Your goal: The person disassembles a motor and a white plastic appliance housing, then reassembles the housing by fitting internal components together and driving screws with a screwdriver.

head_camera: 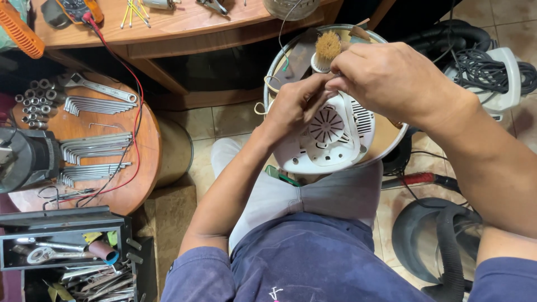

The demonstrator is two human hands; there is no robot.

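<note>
My left hand (293,106) grips the left edge of a white plastic appliance housing (330,140) with round vent slots, resting on my lap. My right hand (391,78) is closed around the handle of a small brush; its tan bristles (327,47) stick out to the left above the housing's top edge. The two hands touch each other at the fingertips. Behind the housing stands a round metal drum (391,137) with scraps inside.
A round wooden table (140,168) on the left carries hex keys (92,148), sockets and a wrench. An open toolbox (67,251) sits bottom left. A wooden bench (184,28) runs along the top. Black hoses and cables (481,61) lie on the right.
</note>
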